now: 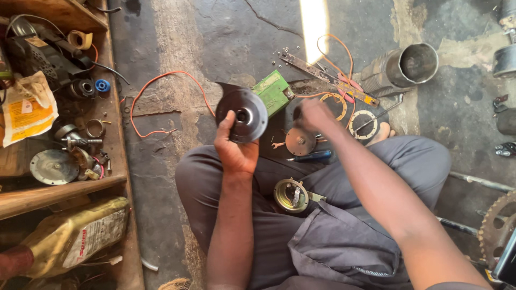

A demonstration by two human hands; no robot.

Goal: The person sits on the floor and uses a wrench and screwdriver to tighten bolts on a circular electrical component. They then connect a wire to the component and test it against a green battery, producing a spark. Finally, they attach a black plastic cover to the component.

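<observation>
On the left, a wooden tray (115, 161) is filled with a grey disc (54, 166), a blue cap (102, 85) and small metal fittings. Above the lap, a dark round rotor (243, 115) is gripped by the closed left hand (235, 150). The right hand (314, 114) is blurred over floor parts; its opening cannot be told.

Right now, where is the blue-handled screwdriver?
In the head view, the blue-handled screwdriver lies on the floor between the person's knees, just below a small round metal plate and under the reaching right hand.
</observation>
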